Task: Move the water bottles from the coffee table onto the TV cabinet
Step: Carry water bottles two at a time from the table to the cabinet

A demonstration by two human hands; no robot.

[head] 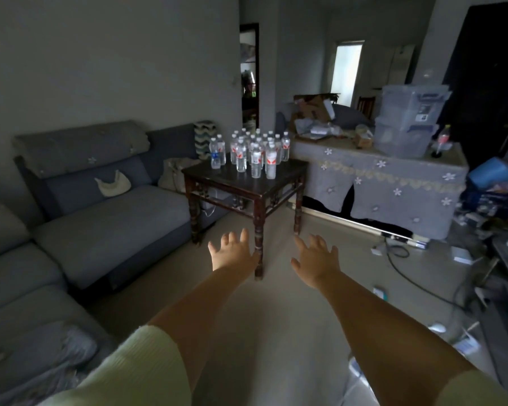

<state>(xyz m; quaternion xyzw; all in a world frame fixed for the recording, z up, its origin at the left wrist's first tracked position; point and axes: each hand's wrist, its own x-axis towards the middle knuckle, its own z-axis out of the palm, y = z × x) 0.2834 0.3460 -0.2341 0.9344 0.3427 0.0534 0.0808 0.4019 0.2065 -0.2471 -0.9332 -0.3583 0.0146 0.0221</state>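
Closest to us, we see two pale yellow sleeves [135,367] and two bare arms reaching out over the light floor [276,303]. Our left hand [232,253] is spread flat with the fingers apart, so its grip is wide and holds nothing. Our right hand [314,259] is the same, wide and holding nothing. Both hands are in the air in front of the small dark wooden worktop [247,183], not touching it. To the left is a long gray sofa [100,218]. The water bottles [250,150] stand upright in a tight bunch on the far part of the worktop, well apart from our hands. Behind and to the right is a big table under a gray flower cloth [393,177], with clear plastic boxes [408,121] stacked on it.
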